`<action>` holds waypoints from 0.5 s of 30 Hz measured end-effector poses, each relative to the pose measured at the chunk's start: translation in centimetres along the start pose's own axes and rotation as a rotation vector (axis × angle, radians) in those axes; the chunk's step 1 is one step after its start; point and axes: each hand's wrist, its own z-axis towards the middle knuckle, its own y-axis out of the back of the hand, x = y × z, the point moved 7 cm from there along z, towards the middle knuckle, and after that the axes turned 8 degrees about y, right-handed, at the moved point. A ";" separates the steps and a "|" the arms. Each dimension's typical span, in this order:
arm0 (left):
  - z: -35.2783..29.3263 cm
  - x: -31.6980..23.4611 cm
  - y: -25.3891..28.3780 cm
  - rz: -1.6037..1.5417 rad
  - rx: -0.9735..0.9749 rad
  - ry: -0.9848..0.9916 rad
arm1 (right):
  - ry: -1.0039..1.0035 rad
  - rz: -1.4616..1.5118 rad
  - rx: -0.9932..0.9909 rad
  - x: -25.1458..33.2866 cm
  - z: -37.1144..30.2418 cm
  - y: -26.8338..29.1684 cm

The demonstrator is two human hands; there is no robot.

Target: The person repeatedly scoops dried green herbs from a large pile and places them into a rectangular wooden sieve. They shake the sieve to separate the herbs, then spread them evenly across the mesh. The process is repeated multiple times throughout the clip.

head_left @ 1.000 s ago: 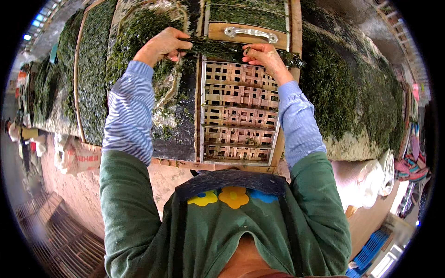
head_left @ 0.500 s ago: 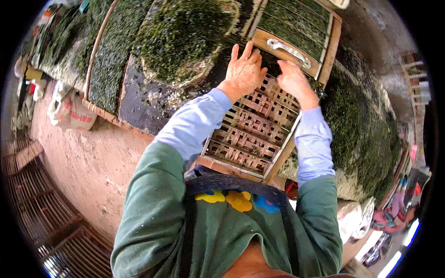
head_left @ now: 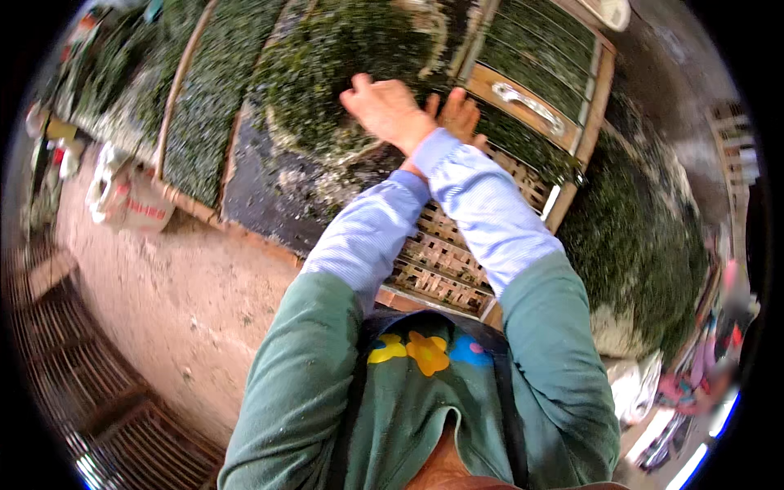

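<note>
My right hand (head_left: 385, 114) crosses over my left forearm and is at the heap of dark green shredded leaves (head_left: 322, 65). Its fingers are curled, and what they hold, if anything, is hidden. Below and beside that wrist, my left hand (head_left: 459, 116) rests with fingers spread at the upper left edge of a slatted frame (head_left: 483, 309). Woven lattice (head_left: 447, 245) shows bare in the frame's near rows, while green shreds (head_left: 523, 137) fill a row farther up. A wooden board (head_left: 490, 87) with a metal handle (head_left: 529, 108) lies across the frame, beyond my left hand.
A flat green-covered panel (head_left: 196, 122) with a wooden edge stands left of the heap. Another green mound (head_left: 637, 229) spreads to the right of the frame. A white plastic bag (head_left: 122, 196) is at the left, above dark slatted racks (head_left: 98, 359). A pale basket (head_left: 608, 12) sits far right.
My right hand has swung left from beside the handled board, across my left arm, to the leaf heap. My left hand has shifted slightly right and down.
</note>
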 end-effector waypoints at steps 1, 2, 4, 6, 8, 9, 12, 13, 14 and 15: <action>0.1 -0.3 0.1 -0.264 0.113 0.002 | -0.036 0.067 -0.048 0.1 -0.1 0.2; 0.3 -0.7 -0.2 -0.521 0.232 0.005 | -0.062 0.129 -0.100 0.0 -0.4 0.7; 0.5 -0.8 -1.0 -0.562 0.194 -0.014 | -0.213 0.481 -0.448 -1.0 -2.7 3.0; 0.6 -1.2 -1.3 -0.402 0.220 -0.051 | -0.404 0.657 -0.687 -2.4 -6.2 4.6; 1.6 -1.0 -0.3 -0.638 0.549 -0.072 | -0.686 0.907 -0.818 -5.0 -11.3 3.6; 1.8 -0.2 0.2 -0.738 0.729 -0.072 | -0.752 1.104 -0.895 -6.0 -13.5 3.4; 1.9 0.6 1.5 -0.804 0.298 -0.013 | -0.927 1.201 -1.174 -9.1 -21.4 3.3; 1.8 0.5 1.4 -0.746 0.270 -0.014 | -0.963 1.239 -1.219 -9.8 -23.7 3.8; 1.6 0.3 1.2 -0.688 0.242 -0.019 | -1.052 1.197 -1.193 -10.5 -26.1 3.9; 1.6 0.2 1.3 -0.657 0.334 -0.037 | -1.111 1.204 -1.142 -11.8 -28.8 2.9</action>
